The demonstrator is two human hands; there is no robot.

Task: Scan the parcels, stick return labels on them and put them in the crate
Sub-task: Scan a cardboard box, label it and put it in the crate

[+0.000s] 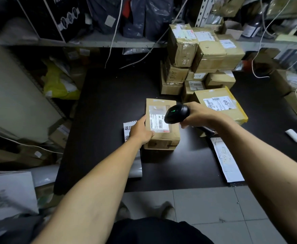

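Far left: pale wall panel (12,88), a yellow poly bag (59,85) on the low shelf beside it, white sheets (8,192) at bottom left.

Black table (105,120) fills the centre. On it, just left of the parcel, a sheet of return labels (129,128) w/ red characters, partly under the left hand.

Left hand (140,132) lies flat against the near-left edge of the small cardboard parcel (161,127), fingers straight, thumb along the left side, steadying it, not curled round it. Parcel sits flat on the table, mid-frame, shipping label (159,121) up, barcode visible.

Right hand (198,114) grips a black barcode scanner (176,114), fingers wrapped round the handle; scanner head is over the parcel's right edge, pointed at the label, green light on top.

Behind and right of the hand: a bigger flat box w/ yellow tape (219,104), marked 06 or 90 by hand. Behind that, a stack of taped cartons (198,55) reaching the shelf.

Right of the parcel, near table edge: a white mailer (227,161) w/ scribble. Far right: a small white roll (293,135) on the table. White cables (260,55) hang from the shelving above.
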